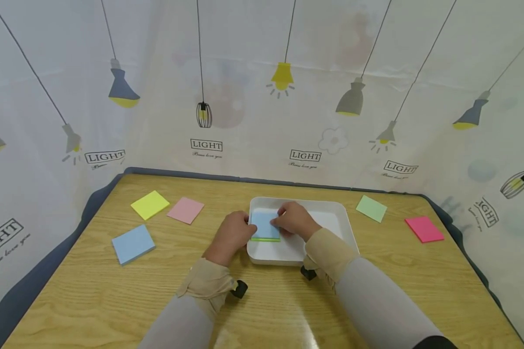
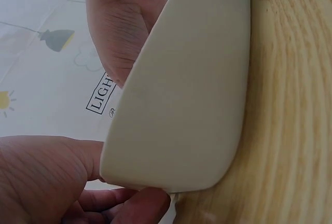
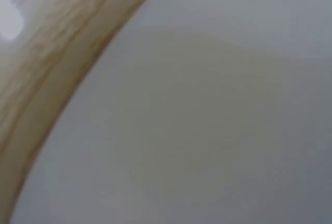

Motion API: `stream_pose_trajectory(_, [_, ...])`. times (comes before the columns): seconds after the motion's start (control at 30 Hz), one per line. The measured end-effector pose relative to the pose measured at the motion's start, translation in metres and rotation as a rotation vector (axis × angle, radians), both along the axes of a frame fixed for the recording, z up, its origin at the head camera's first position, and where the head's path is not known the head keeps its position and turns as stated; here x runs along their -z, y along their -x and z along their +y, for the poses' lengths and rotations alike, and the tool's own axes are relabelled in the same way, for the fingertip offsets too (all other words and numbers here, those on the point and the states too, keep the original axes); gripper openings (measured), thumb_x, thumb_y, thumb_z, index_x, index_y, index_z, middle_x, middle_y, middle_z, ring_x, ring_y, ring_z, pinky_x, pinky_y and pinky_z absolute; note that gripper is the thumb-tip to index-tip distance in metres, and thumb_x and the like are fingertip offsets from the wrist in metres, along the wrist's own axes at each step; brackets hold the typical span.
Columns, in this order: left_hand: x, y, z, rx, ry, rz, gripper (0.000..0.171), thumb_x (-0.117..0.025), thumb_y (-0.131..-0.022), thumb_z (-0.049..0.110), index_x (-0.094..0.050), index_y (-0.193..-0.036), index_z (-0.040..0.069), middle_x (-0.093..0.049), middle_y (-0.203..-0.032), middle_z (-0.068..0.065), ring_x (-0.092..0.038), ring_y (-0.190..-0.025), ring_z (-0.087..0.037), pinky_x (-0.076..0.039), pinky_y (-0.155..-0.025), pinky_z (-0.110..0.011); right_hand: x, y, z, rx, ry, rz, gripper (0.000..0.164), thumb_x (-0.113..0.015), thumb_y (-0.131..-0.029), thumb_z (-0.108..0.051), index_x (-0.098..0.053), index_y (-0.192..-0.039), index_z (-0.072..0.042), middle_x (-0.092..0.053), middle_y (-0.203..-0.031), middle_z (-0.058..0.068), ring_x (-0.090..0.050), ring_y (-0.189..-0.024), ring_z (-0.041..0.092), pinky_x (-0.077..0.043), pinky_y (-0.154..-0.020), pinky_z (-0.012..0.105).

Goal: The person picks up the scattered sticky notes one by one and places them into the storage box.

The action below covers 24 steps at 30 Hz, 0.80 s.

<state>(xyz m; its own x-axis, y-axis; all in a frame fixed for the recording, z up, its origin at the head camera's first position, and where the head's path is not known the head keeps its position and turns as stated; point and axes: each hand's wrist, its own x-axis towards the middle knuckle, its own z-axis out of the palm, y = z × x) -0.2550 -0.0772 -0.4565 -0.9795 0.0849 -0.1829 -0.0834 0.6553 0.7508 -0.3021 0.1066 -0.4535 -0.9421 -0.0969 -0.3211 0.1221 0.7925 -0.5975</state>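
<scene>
A white tray (image 1: 327, 213) stands on the wooden table. At its left end lies a blue sticky note pad (image 1: 264, 223), with a bright green strip (image 1: 265, 239) showing along its near edge. My left hand (image 1: 233, 235) grips the tray's left wall: its thumb reaches over the rim to the pad's left edge, while curled fingers (image 2: 142, 208) stay outside. With thumb and fingertips, my right hand (image 1: 294, 220) pinches the blue pad's right edge, inside the tray. The right wrist view is blurred and shows only the tray wall (image 3: 207, 120) close up.
To the left lie a yellow pad (image 1: 150, 204), a pink pad (image 1: 185, 210) and another blue pad (image 1: 133, 244). Right of the tray are a light green pad (image 1: 371, 208) and a hot pink pad (image 1: 424, 229). A printed curtain (image 1: 253, 160) encloses the table's back and sides.
</scene>
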Motion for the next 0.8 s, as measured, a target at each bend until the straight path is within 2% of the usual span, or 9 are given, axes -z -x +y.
stream_pose_trajectory(0.2, [-0.003, -0.002, 0.001, 0.000, -0.005, 0.002, 0.027, -0.055, -0.087, 0.022, -0.061, -0.105, 0.003, -0.064, -0.092, -0.010, -0.056, -0.062, -0.018, -0.048, -0.049, -0.030, -0.003, -0.002, 0.001, 0.003, -0.020, 0.009, 0.040, -0.071, -0.080, -0.031, -0.058, -0.107, -0.005, -0.065, -0.080, 0.008, -0.060, -0.063, 0.016, -0.051, -0.056, 0.028])
stream_pose_trajectory(0.33, [-0.006, -0.003, 0.001, -0.007, -0.002, 0.004, 0.026, -0.055, -0.087, 0.021, -0.061, -0.104, 0.003, -0.064, -0.092, -0.011, -0.056, -0.061, -0.018, -0.048, -0.048, -0.029, -0.007, -0.004, 0.002, -0.010, -0.030, 0.019, 0.041, -0.070, -0.080, -0.031, -0.059, -0.109, -0.005, -0.065, -0.078, 0.008, -0.059, -0.063, 0.016, -0.050, -0.057, 0.028])
stream_pose_trajectory(0.43, [-0.005, -0.003, 0.001, -0.009, -0.002, -0.002, 0.027, -0.055, -0.088, 0.022, -0.061, -0.105, 0.003, -0.064, -0.093, -0.010, -0.056, -0.062, -0.018, -0.048, -0.048, -0.029, -0.010, -0.005, 0.002, -0.021, -0.037, 0.013, 0.042, -0.069, -0.081, -0.031, -0.058, -0.111, -0.004, -0.065, -0.076, 0.008, -0.059, -0.063, 0.017, -0.049, -0.057, 0.028])
stream_pose_trajectory(0.67, [-0.003, -0.002, 0.001, -0.014, -0.005, -0.009, 0.027, -0.055, -0.087, 0.022, -0.061, -0.106, 0.003, -0.065, -0.093, -0.010, -0.057, -0.062, -0.018, -0.049, -0.049, -0.029, -0.018, -0.007, 0.006, -0.023, -0.050, -0.010, 0.042, -0.069, -0.082, -0.032, -0.057, -0.112, -0.005, -0.065, -0.083, 0.008, -0.060, -0.066, 0.016, -0.053, -0.060, 0.028])
stream_pose_trajectory(0.8, [0.000, 0.000, 0.001, -0.012, -0.005, -0.006, 0.027, -0.055, -0.087, 0.022, -0.061, -0.106, 0.003, -0.065, -0.094, -0.010, -0.057, -0.063, -0.017, -0.049, -0.049, -0.030, -0.019, -0.007, 0.013, -0.037, -0.066, -0.003, 0.043, -0.068, -0.082, -0.033, -0.057, -0.113, -0.006, -0.065, -0.080, 0.008, -0.060, -0.066, 0.017, -0.053, -0.060, 0.029])
